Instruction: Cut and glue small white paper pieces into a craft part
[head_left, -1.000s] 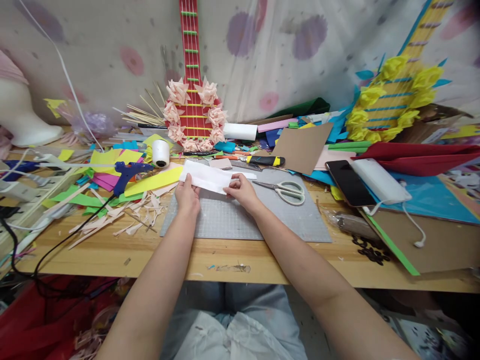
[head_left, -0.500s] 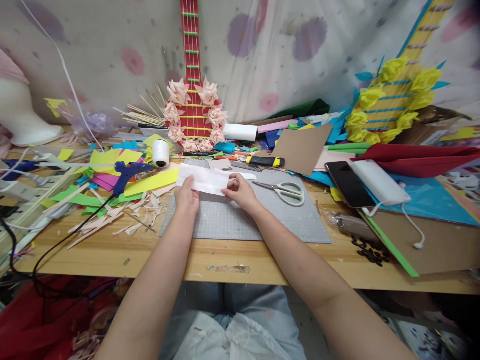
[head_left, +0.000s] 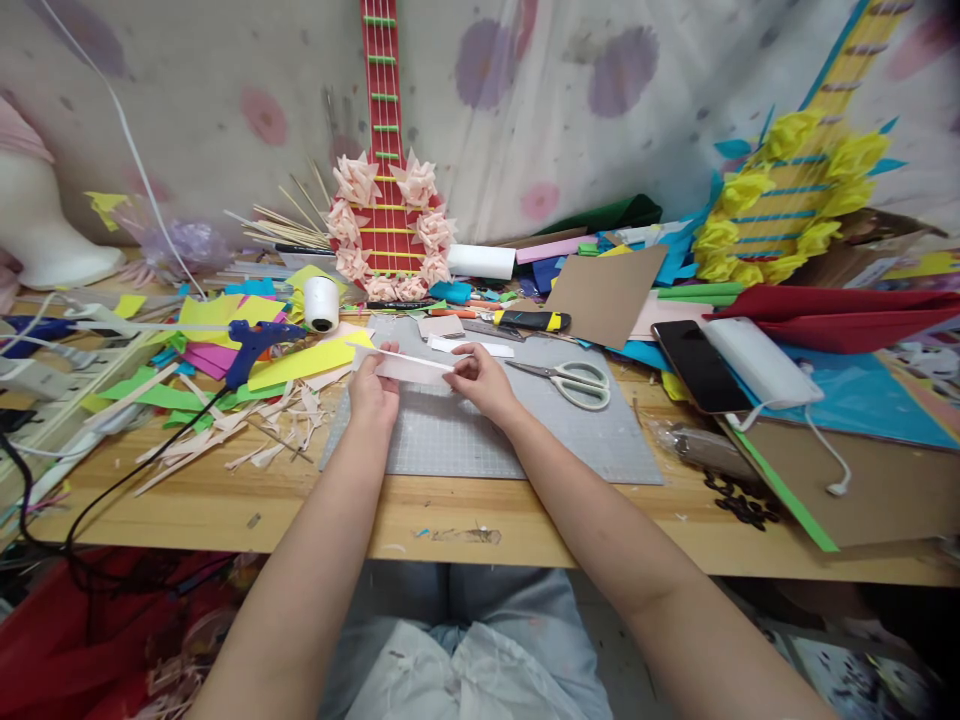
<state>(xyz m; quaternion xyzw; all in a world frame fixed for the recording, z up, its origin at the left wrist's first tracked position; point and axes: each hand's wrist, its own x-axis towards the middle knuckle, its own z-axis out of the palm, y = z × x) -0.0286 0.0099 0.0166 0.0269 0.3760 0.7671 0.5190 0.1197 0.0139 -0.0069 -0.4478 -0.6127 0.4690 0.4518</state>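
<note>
Between my two hands, above the grey cutting mat [head_left: 450,445], is a white strip of paper [head_left: 415,369], tipped so that it looks narrow. My left hand [head_left: 375,390] grips its left end, with fingers behind it. The thumb and fingertips of my right hand [head_left: 481,382] pinch its right end. Just beyond my right hand a thin white paper piece [head_left: 480,348] lies on the mat. Scissors [head_left: 574,383] with pale handles rest on the mat to the right of that hand.
A blue glue gun [head_left: 251,350] stands left among paper scraps. A yellow-black cutter [head_left: 532,320] lies behind the mat. At the back are a red paper guitar [head_left: 388,240] with pink flowers and a yellow one [head_left: 776,215]. A phone [head_left: 699,365] lies right.
The white paper has been tipped, from showing its broad face to showing a narrow strip. More of the thin white piece behind it is visible. Both hands have stayed nearly in place.
</note>
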